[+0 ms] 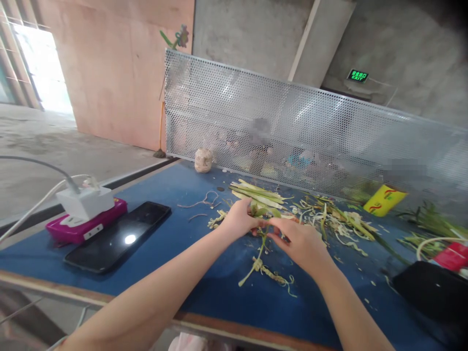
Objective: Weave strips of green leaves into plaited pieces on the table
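Note:
My left hand and my right hand meet over the blue table, both pinched on a small folded green leaf piece between them. A thin leaf strip hangs from it down onto the table. Just beyond my hands lies a bundle of pale green leaf strips. Loose leaf scraps are scattered to the right.
A black phone lies at the left beside a pink box carrying a white charger with cables. A perforated metal screen backs the table. A yellow packet, a black object and more green leaves sit at the right.

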The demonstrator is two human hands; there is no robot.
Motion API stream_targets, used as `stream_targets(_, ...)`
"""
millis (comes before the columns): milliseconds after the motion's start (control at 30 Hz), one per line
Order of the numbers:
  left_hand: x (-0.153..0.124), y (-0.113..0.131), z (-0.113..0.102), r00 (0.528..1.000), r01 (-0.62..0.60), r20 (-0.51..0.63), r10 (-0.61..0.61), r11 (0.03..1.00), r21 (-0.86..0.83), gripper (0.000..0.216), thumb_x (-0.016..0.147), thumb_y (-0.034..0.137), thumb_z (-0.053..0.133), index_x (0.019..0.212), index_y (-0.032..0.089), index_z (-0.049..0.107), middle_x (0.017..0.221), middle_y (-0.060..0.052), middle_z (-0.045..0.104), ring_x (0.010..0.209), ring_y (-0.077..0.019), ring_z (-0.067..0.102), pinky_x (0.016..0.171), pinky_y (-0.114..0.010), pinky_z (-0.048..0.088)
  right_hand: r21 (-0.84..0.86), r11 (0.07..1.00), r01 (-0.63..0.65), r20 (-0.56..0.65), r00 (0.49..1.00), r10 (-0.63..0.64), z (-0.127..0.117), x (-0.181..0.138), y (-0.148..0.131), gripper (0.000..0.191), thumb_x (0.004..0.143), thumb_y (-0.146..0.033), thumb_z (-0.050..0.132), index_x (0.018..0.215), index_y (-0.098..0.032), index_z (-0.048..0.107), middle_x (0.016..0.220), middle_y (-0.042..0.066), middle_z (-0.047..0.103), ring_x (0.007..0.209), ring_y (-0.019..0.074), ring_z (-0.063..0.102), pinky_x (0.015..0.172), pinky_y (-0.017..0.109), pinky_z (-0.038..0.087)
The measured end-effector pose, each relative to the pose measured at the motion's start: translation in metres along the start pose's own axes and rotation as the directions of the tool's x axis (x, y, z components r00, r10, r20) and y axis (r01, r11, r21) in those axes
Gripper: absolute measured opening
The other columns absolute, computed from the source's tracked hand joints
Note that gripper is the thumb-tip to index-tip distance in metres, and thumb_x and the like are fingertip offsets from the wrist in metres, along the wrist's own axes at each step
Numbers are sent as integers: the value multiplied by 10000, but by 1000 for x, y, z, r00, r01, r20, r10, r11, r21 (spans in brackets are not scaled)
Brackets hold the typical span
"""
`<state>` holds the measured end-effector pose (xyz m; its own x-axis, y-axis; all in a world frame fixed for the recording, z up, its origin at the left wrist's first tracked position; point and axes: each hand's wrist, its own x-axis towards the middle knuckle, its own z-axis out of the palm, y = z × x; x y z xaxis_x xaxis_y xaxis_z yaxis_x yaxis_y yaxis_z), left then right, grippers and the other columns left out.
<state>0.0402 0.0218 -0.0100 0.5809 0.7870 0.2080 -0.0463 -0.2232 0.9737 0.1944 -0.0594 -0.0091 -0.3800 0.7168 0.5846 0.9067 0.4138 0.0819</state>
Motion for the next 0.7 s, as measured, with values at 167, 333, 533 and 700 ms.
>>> stream_targets(167, -4, 10, 3, 992, 125, -1, -126, 982, -143, 124, 625, 62, 635, 708, 93, 548, 533, 38, 550, 336, -27, 434, 367, -172, 372, -264, 935, 236, -44, 966, -256, -4, 1, 0, 214, 845, -159, 414, 962, -186, 591, 907, 76, 643, 742, 157, 596, 617, 248, 441)
stream_targets(333, -5, 15, 3, 976, 215, 28, -215, 942, -257, 228, 541, 138, 739, 696, 69, 588, 438, 51, 525, 321, -21, 410, 372, -171, 337, -298, 906, 302, -41, 944, -328, -6, 0, 3, 251, 847, -132, 387, 979, -184, 594, 930, 82, 630, 770, 180, 586, 649, 283, 445)
stream_targets(533, -6, 15, 1, 970, 241, 93, -223, 919, -311, 295, 470, 176, 778, 676, 62, 599, 484, 25, 569, 350, -25, 430, 381, -182, 336, -240, 926, 290, -27, 952, -305, -2, 0, 3, 246, 848, -136, 378, 970, -187, 585, 934, 80, 619, 790, 180, 577, 634, 274, 447)
stream_targets(700, -6, 18, 0, 964, 266, 82, -254, 903, -336, 229, 520, 133, 749, 687, 67, 608, 491, 27, 565, 360, -20, 428, 382, -177, 325, -159, 961, 226, 23, 974, -225, -1, 1, 4, 219, 854, -186, 383, 919, -215, 590, 917, 69, 605, 725, 158, 559, 599, 258, 431)
